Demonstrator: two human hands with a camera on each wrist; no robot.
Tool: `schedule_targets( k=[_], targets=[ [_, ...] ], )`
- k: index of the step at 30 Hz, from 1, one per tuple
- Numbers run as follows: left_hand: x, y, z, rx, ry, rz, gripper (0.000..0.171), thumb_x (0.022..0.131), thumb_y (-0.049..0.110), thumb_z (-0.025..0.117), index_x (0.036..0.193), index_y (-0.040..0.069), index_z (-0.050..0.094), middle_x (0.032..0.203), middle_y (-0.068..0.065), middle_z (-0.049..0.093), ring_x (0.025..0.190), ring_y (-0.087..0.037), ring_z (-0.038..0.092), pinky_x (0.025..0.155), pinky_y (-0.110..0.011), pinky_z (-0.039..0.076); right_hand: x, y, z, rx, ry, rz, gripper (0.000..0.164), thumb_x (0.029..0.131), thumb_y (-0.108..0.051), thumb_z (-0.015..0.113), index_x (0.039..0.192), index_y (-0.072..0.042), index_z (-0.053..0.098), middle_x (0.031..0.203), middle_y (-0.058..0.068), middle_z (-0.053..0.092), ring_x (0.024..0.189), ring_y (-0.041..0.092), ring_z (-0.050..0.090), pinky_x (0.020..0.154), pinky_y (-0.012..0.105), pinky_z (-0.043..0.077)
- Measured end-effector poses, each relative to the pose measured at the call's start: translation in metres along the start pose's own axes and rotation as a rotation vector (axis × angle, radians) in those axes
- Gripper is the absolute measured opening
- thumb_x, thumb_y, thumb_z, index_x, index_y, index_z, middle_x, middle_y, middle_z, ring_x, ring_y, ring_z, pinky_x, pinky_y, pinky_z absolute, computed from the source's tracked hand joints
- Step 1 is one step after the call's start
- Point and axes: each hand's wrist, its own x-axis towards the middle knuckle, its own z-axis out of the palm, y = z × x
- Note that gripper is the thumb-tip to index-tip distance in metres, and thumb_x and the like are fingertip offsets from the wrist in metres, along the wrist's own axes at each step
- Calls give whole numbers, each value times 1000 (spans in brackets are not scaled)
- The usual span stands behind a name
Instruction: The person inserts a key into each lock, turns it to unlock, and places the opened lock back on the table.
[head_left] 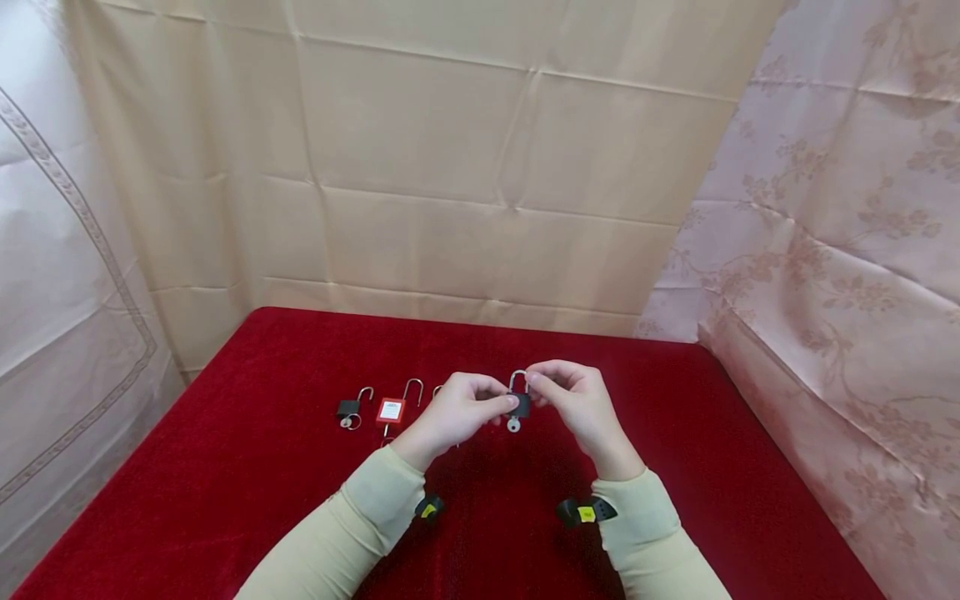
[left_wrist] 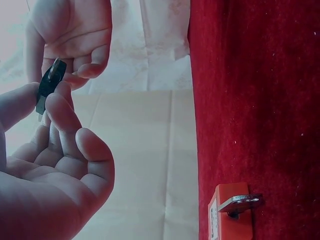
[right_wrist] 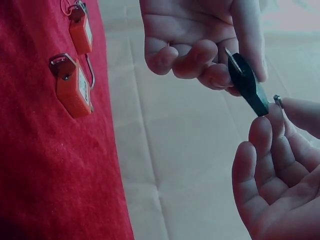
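Note:
Between the two hands, raised over the table's middle, is a small black padlock (head_left: 520, 406) with a key (head_left: 513, 425) in its bottom and its shackle pointing up. My left hand (head_left: 459, 414) pinches the lock's body between thumb and fingers. With thumb and fingertips, my right hand (head_left: 581, 408) pinches the metal shackle on its right side. The right wrist view shows the dark body (right_wrist: 246, 82) edge-on and the shackle's metal end (right_wrist: 278, 101) at the right thumb. Its remaining fingers are loosely bent.
On the red cloth (head_left: 300, 500) left of the hands lie another black padlock (head_left: 348, 408) and a red padlock (head_left: 391, 410), both with raised shackles and keys. A second red padlock (right_wrist: 75, 92) is partly behind the left hand in the head view. Beige curtain (head_left: 450, 167) hangs behind the table.

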Motion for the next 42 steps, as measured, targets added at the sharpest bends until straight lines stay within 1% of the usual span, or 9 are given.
schedule_targets(
  k=[2,4,11,14,18,24,31,35,42],
  targets=[
    [0,0,0,6,3,0,13,95,18,73,99,7,78,81,-15,70,77,-30,65,64,-30,46,0,0,0,-1,-3,-9,19,97,-12,71,106,5,73,85,14,69,77,22,64,71,33,58],
    [0,1,0,5,-1,2,13,95,19,73,99,7,78,80,-15,70,76,-29,64,63,-30,46,-1,0,-1,10,-16,-21,18,97,-10,70,107,5,72,86,14,69,78,22,65,71,33,58],
    [-1,4,-2,-28,-58,20,12,95,18,72,97,7,77,71,-4,66,85,-50,61,60,-28,42,0,4,-8,92,-99,-72,19,99,-5,65,110,9,69,92,13,71,83,24,66,73,37,59],
    [-1,4,-2,-41,-76,23,13,96,18,72,98,6,77,72,-4,67,85,-50,60,61,-28,43,2,6,-9,141,-137,-87,20,99,-3,64,112,11,67,96,12,72,84,25,67,73,37,59],
    [-1,2,-2,-47,-93,12,15,96,20,72,99,6,78,75,-9,68,80,-40,63,64,-30,45,2,9,-10,206,-177,-85,22,99,-2,63,115,12,66,101,12,74,86,23,69,74,36,59],
    [-1,3,-2,-43,-99,1,16,96,20,73,101,7,79,79,-18,69,75,-30,63,63,-29,44,2,12,-10,265,-193,-76,22,99,-2,63,115,12,66,103,24,71,85,21,69,73,36,59],
    [0,0,-1,-36,-92,-14,17,94,20,74,102,7,80,74,-9,69,69,-18,61,57,-25,41,3,18,-9,250,-211,-54,25,100,-2,61,118,16,63,96,10,73,82,19,68,73,33,59],
    [0,-1,0,-28,-94,-17,17,94,23,75,102,9,81,70,-5,68,69,-19,60,57,-26,40,3,20,-8,231,-194,-40,23,100,-4,63,116,13,66,92,9,72,82,20,67,73,33,58],
    [0,-1,2,-15,-104,-8,15,94,22,75,100,9,82,70,-4,67,69,-16,58,59,-26,40,3,19,-3,216,-148,1,14,99,-8,67,107,3,73,90,8,73,80,18,67,74,32,58]
  ],
)
